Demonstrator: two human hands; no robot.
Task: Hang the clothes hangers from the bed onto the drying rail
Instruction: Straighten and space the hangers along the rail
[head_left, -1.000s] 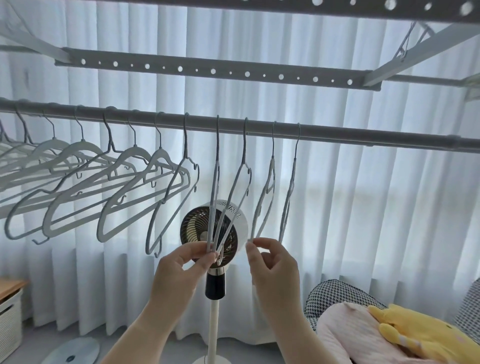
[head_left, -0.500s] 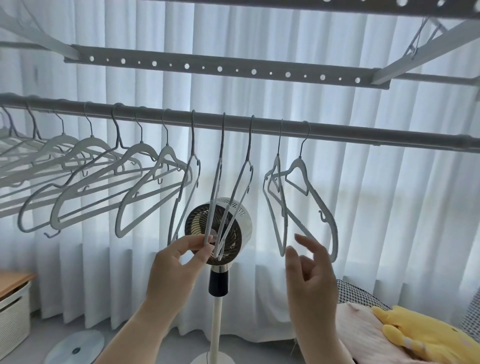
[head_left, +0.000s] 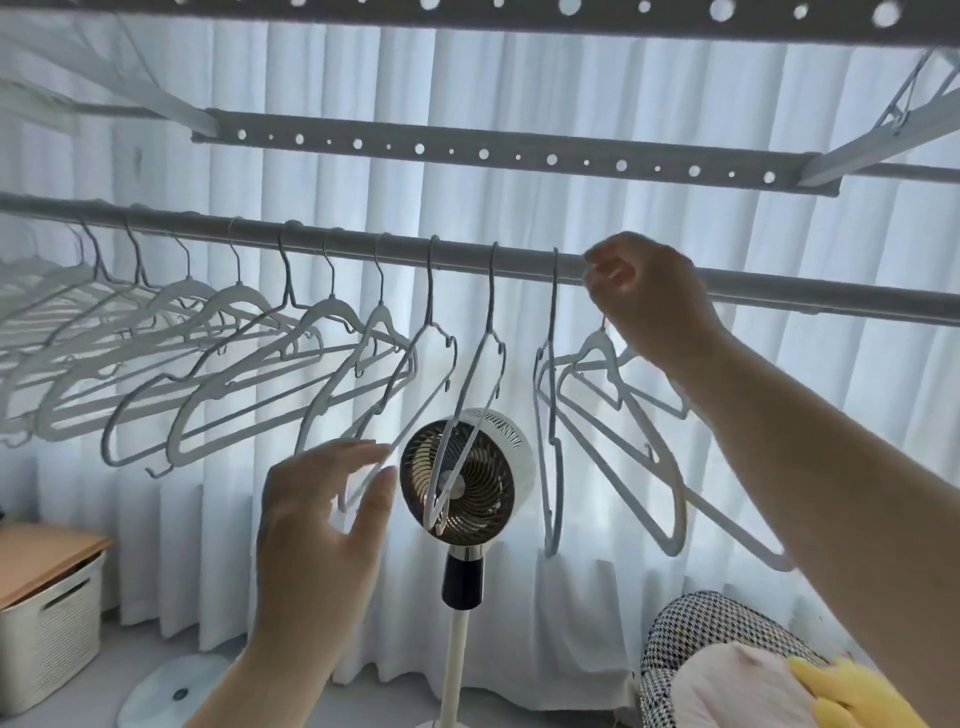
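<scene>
Closest, at the lower right, a yellow soft toy (head_left: 857, 699) lies on a pink cloth (head_left: 727, 691) and a checked cushion (head_left: 696, 618); no loose hanger shows there, though most of the bed is out of view. Ahead of that, the left hand (head_left: 317, 530) has let go. Half a second ago it pinched the lower ends of two hangers; now its fingers (head_left: 358, 448) are spread apart just beside the bottom corner of one, and whether they touch it cannot be told. The right hand (head_left: 644, 296) has risen from the hanger bottoms to the rail (head_left: 337, 245), where its fingers are curled on the hook of the last hanger (head_left: 597, 347), at the right end of the row. The other hangers (head_left: 332, 312) hang along the rail to the left. This reads as tidying the spacing, so the hanging itself looks nearly or wholly done. Behind stand a fan (head_left: 467, 470), a lidded basket (head_left: 52, 629) and the white curtain (head_left: 857, 364).
</scene>
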